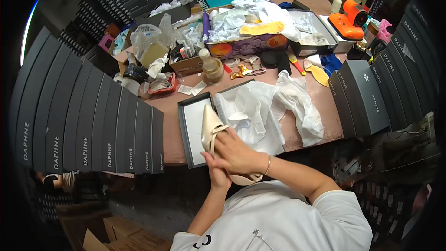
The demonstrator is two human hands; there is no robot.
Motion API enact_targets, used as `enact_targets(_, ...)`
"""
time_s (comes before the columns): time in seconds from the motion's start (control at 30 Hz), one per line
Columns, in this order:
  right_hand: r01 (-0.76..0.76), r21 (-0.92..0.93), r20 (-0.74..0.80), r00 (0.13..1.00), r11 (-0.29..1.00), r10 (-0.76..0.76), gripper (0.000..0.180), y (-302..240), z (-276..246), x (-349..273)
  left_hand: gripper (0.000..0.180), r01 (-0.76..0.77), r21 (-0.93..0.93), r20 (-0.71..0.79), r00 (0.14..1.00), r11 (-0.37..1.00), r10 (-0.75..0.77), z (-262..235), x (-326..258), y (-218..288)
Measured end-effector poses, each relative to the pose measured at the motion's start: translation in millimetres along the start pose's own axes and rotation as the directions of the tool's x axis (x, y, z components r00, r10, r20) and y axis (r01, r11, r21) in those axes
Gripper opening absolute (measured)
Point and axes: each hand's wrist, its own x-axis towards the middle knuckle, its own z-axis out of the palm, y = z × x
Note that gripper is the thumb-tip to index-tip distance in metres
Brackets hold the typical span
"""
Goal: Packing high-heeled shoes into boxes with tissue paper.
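Observation:
A cream pointed-toe shoe (211, 122) with a thin strap is in my hands, its toe aimed away from me. My right hand (238, 154) lies over its opening, fingers at the strap and partly hidden inside the shoe. From the left, my left hand (217, 171) grips the shoe's side, thumb showing and the other fingers mostly hidden. The shoe's back end shows below my right wrist. Under the toe lies a shallow dark-rimmed box part (185, 135) with a white inside. Beside it to the right, white tissue paper (258, 104) fills an open box.
Dark shoe boxes stand in rows at left (88, 121) and right (367, 95). A crumpled tissue sheet (304, 111) lies on the pink table (327, 107). Farther back are a glass bottle (213, 68), a brush (296, 63), a purple carton (246, 48) and an orange device (347, 24).

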Motion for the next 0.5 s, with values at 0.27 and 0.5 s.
enact_targets(0.27,-0.127,-0.109,0.252,0.956,0.986,0.151,0.025,22,16,25,0.08,0.016,0.134,0.137,0.99,0.991,-0.034,12,9,32)
enact_targets(0.5,-0.243,0.053,0.354,0.912,0.969,0.209,0.074,-8,40,0,0.05,0.115,0.173,-0.034,0.993,0.978,-0.111,-38,65,51)
